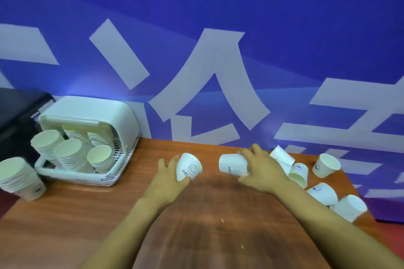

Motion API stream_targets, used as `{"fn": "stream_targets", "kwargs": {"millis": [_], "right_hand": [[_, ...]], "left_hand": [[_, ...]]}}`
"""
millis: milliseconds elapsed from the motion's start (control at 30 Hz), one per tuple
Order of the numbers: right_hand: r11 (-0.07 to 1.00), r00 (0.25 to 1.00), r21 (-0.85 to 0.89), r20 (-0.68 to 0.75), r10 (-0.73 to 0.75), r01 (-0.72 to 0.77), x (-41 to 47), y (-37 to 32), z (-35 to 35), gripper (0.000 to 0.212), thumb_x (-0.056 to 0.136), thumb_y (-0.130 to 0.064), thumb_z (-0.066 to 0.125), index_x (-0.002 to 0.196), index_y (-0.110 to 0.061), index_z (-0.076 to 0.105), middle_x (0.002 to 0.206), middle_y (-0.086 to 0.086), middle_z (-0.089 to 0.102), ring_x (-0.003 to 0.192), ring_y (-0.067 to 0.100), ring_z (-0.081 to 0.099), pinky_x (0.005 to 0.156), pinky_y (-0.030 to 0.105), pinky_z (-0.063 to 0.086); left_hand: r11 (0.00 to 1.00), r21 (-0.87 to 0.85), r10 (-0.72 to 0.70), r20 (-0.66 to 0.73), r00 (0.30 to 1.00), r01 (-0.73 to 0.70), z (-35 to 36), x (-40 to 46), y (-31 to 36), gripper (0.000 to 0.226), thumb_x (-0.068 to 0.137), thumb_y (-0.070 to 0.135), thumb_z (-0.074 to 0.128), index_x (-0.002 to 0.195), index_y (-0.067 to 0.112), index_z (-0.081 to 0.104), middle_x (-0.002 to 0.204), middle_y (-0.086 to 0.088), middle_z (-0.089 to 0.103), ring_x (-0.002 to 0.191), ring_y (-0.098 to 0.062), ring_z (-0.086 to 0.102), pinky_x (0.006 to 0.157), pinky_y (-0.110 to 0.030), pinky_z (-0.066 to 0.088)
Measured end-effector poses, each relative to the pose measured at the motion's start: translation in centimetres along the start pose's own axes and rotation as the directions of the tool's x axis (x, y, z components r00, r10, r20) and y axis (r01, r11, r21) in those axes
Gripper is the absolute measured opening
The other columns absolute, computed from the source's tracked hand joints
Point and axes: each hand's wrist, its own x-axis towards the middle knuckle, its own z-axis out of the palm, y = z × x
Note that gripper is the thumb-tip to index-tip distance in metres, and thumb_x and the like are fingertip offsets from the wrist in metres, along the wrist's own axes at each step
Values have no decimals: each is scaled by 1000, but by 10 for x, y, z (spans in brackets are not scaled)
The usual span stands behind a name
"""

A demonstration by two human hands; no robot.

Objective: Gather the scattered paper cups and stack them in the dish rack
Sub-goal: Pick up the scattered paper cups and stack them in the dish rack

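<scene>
Paper cups: light, thin-walled (likely crush easily); hold gently around the sidewall. Left hand [169, 173] grips one cup [188, 167]; right hand [261, 169] grips another cup [232, 165].

One head-worn view looks forward and down, close over the wooden table [87, 214].

The paper cup [188, 167] in the left hand [168, 178] bears black letters "HEL", the rest hidden by the thumb, beside a drawn smiley face. The cup [232, 164] under the right hand [260, 170] shows "HEL" and part of a smiley too. On the blue banner [218, 17] at the far side stand large white Chinese characters, one readable as "公". The blue logos on the right-side cups are too small to read.
</scene>
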Motion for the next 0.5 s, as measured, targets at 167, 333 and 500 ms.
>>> {"fn": "stream_targets", "kwargs": {"millis": [167, 333, 500], "right_hand": [[999, 999, 25, 12, -40, 39, -13, -27, 8, 83, 74, -44, 65, 145, -31, 25, 132, 0, 39, 119, 25, 44, 95, 37, 44], [999, 999, 30, 17, -30, 30, -21, -56, 17, 82, 74, -47, 65, 144, -30, 25, 130, -2, 41, 115, 24, 45, 92, 34, 44], [1000, 1000, 10, -18, 19, -19, -21, -96, 15, 77, 74, -48, 64, 142, -32, 30, 129, -3, 41, 115, 22, 45, 92, 34, 43]], "left_hand": [[998, -63, 4, -28, 1000, -5, -6, -25, -19, 58, 88, 29, 60, 139, 20, 34, 122, -3, 36, 94, -14, 47, 80, -22, 33], [983, -175, 49, -53, 997, -57, -21, -33, -44, 61, 81, 26, 66, 134, 21, 35, 123, 3, 53, 100, -10, 53, 75, -19, 38], [976, -198, 79, -48, 996, -87, -43, -32, -65, 95, 68, 23, 75, 144, 31, 18, 123, 6, 30, 103, -10, 47, 84, -18, 37]]}}
